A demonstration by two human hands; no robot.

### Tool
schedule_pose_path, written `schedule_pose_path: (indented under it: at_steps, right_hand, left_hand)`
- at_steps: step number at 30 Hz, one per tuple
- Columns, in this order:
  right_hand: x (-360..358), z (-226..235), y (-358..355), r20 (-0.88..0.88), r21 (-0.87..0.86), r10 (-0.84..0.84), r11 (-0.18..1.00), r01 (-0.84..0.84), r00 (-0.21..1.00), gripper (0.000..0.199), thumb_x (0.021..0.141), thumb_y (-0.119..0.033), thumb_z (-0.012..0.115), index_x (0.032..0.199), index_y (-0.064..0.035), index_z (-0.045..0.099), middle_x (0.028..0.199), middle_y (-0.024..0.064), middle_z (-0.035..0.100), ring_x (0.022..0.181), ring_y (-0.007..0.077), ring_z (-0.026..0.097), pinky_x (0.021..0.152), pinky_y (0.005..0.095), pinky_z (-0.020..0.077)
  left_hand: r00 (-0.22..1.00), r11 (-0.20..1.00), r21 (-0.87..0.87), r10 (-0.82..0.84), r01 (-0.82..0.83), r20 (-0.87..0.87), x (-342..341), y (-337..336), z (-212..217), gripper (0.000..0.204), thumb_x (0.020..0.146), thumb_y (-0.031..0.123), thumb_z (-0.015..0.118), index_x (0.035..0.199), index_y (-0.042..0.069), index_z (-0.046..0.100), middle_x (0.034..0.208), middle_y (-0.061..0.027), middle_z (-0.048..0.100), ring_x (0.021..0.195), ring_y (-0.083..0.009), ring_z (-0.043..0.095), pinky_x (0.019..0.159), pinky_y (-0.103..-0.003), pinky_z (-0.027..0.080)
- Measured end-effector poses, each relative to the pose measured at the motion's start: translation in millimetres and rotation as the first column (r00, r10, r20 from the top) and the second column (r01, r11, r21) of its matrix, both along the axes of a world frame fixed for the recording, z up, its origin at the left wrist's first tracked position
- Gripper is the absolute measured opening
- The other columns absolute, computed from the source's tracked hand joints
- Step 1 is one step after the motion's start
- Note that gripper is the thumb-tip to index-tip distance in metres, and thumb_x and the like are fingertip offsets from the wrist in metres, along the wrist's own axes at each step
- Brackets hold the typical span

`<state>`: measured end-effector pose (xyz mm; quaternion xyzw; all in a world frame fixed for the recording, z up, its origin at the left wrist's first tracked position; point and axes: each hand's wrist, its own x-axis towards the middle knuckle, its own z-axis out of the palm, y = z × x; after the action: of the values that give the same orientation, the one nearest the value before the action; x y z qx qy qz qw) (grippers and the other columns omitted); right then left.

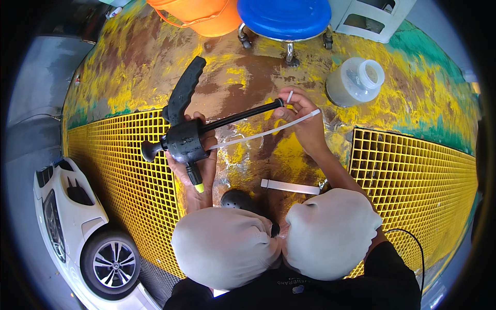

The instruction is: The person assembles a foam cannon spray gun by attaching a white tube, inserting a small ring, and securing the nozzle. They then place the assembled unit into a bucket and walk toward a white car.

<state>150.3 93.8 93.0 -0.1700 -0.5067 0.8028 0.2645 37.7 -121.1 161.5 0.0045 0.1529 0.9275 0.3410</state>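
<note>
My left hand (207,168) is closed around the black head of a pump sprayer (185,140), which has a curved handle pointing up and away, a round knob at the left and a nozzle with a yellow-green tip. A black pump tube (243,114) reaches from the head toward the right. My right hand (308,126) pinches at the far end of that tube, where a short white piece (290,96) shows by the fingertips. A thin white hose (263,132) runs from the head, its free end passing over my right hand.
A translucent open-necked bottle (349,85) stands beyond my right hand. Near my knees lies a pale strip or tube (289,187). Farther off are an orange bucket (209,18), a blue wheeled stool (284,18) and a grey crate (372,20). Yellow floor grating (124,155) and a white car (77,222) are left.
</note>
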Motion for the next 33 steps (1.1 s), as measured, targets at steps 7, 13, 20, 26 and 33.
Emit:
schedule_pose_path:
  at_steps: [7, 13, 20, 26, 33]
  right_hand:
    - [2, 1, 6, -0.091, 0.439, -0.089, 0.891, 0.120, 0.992, 0.028, 0.081, 0.011, 0.070, 0.107, 0.0056, 0.062, 0.116, 0.0107, 0.055, 0.097, 0.0163, 0.064, 0.084, 0.0286, 0.0590]
    - [15, 16, 19, 0.087, 0.102, 0.052, 0.993, -0.061, 0.995, 0.018, 0.089, -0.004, 0.068, 0.105, 0.0019, 0.064, 0.099, 0.0087, 0.066, 0.088, 0.0138, 0.065, 0.075, 0.0273, 0.0553]
    - [16, 16, 26, 0.089, 0.241, -0.067, 0.970, 0.044, 0.994, 0.013, 0.096, -0.007, 0.058, 0.103, 0.0034, 0.061, 0.094, 0.0054, 0.062, 0.085, 0.0139, 0.061, 0.073, 0.0259, 0.0513]
    - [20, 13, 34, 0.170, 0.331, -0.002, 0.942, -0.055, 0.985, 0.009, 0.096, -0.003, 0.056, 0.094, 0.0046, 0.060, 0.093, 0.0051, 0.061, 0.081, 0.0139, 0.060, 0.074, 0.0268, 0.0503]
    - [19, -19, 47, 0.228, -0.034, 0.163, 0.987, -0.159, 0.960, 0.013, 0.094, -0.005, 0.055, 0.092, 0.0024, 0.066, 0.082, 0.0072, 0.064, 0.075, 0.0153, 0.063, 0.071, 0.0321, 0.0521]
  left_hand:
    - [0.990, 0.999, -0.019, 0.052, -0.050, 0.134, -6, -5, -7, 0.057, 0.080, 0.023, 0.072, 0.129, 0.000, 0.052, 0.131, -0.0162, 0.051, 0.091, -0.0198, 0.054, 0.067, -0.026, 0.045]
    - [0.978, 0.995, 0.098, -0.048, 0.029, 0.205, -5, -2, -1, 0.047, 0.082, 0.013, 0.067, 0.125, -0.002, 0.054, 0.126, -0.0174, 0.053, 0.080, -0.0175, 0.051, 0.065, -0.026, 0.044]
    - [0.960, 0.996, 0.091, -0.023, -0.003, 0.280, -4, -1, 2, 0.040, 0.084, 0.010, 0.066, 0.121, -0.003, 0.058, 0.123, -0.0192, 0.055, 0.076, -0.0168, 0.052, 0.065, -0.024, 0.045]
    - [0.956, 0.989, 0.146, -0.074, 0.033, 0.284, -3, 1, 2, 0.039, 0.085, 0.010, 0.067, 0.121, -0.002, 0.058, 0.125, -0.0187, 0.054, 0.077, -0.0174, 0.051, 0.065, -0.026, 0.045]
    - [0.960, 0.988, 0.149, -0.079, 0.040, 0.269, -5, 0, 2, 0.039, 0.086, 0.010, 0.066, 0.122, -0.002, 0.057, 0.126, -0.0178, 0.053, 0.079, -0.0174, 0.050, 0.066, -0.026, 0.045]
